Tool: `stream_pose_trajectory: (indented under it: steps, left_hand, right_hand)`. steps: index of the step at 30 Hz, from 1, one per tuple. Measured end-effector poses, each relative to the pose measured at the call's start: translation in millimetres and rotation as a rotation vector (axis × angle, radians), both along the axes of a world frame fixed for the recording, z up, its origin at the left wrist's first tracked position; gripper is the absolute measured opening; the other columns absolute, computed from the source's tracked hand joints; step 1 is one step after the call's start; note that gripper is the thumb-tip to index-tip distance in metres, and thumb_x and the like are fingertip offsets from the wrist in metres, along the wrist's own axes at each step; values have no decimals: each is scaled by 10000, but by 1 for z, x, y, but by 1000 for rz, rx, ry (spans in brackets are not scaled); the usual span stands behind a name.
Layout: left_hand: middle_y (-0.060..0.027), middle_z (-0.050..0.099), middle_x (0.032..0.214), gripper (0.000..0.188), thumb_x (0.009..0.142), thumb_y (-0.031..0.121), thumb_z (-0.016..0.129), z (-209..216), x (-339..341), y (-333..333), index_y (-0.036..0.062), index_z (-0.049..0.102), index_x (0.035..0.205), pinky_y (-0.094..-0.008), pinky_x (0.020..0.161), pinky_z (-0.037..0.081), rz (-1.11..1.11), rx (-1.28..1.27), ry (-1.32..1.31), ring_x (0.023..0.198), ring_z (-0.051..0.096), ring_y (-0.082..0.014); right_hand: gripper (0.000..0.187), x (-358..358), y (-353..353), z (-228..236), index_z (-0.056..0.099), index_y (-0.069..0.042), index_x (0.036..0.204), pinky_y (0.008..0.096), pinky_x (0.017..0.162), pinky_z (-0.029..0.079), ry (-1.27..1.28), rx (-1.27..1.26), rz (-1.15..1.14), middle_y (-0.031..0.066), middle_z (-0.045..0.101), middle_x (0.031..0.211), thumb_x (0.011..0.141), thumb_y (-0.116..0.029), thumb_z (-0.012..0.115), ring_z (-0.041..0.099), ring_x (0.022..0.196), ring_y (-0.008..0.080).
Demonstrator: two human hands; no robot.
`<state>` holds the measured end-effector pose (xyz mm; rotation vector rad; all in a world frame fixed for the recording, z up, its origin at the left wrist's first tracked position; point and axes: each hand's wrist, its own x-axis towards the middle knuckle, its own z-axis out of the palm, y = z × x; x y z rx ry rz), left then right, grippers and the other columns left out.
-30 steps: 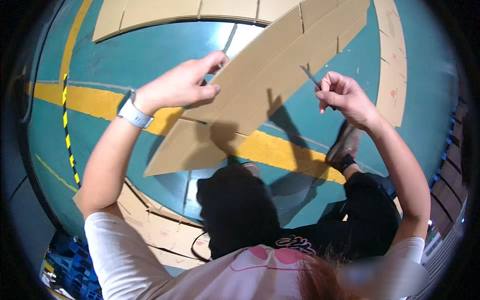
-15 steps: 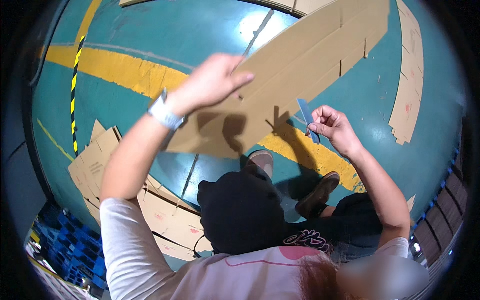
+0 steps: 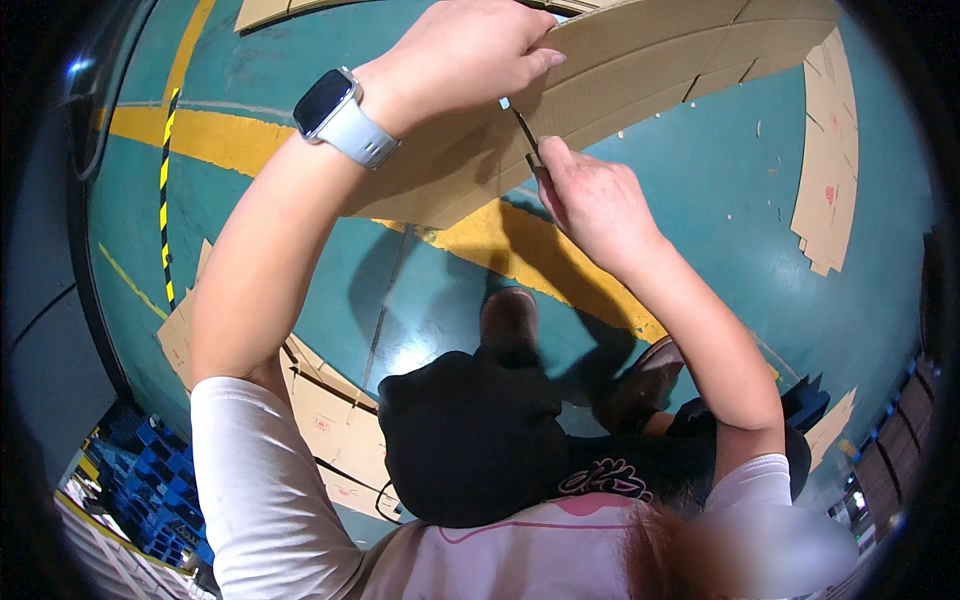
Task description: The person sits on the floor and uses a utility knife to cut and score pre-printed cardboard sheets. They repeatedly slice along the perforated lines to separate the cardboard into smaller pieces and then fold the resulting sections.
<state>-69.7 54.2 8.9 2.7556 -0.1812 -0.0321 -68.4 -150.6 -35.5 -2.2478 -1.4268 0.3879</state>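
Observation:
A long brown cardboard sheet [image 3: 640,80] slants up across the upper middle, its slotted edge toward the right. My left hand [image 3: 470,55], with a watch at its wrist, is closed at the sheet's upper edge, thumb on the near face and fingertips partly hidden. My right hand [image 3: 600,200] is closed around a thin, flat, dark strip-like tool [image 3: 524,132], seen nearly edge-on with a pale tip. That tip points up toward the sheet just below my left hand; whether it touches the cardboard I cannot tell.
More flat cardboard lies at the right [image 3: 828,150], at the lower left [image 3: 335,425] and along the top edge. Yellow floor bands and a black-and-yellow tape strip [image 3: 167,200] mark the green floor. Blue pallets [image 3: 150,490] stand at lower left. My shoes [image 3: 508,315] are below the sheet.
My left hand has moved up and right from over the sheet to its upper edge. My right hand has brought the tool left and up to the sheet, which now tilts differently.

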Motion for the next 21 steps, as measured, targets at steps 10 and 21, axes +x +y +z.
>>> stream_pose_trajectory:
  steps: [10,21]
  left_hand:
    - [-148,611,691,215,877,276,586,11,-7,-43,66,626,873,-433,624,485,35,90,-100,684,602,-341]
    - [-149,580,636,208,871,250,582,16,-7,-58,60,592,788,-434,592,479,-23,145,-105,640,596,-338]
  right_hand:
    - [148,0,-23,15,457,-25,836,421,578,509,-19,31,2,154,612,696,776,-107,564,629,667,327]
    - [100,-2,-19,10,490,1,834,415,576,519,-73,-15,-7,174,631,719,771,-73,513,648,675,321]
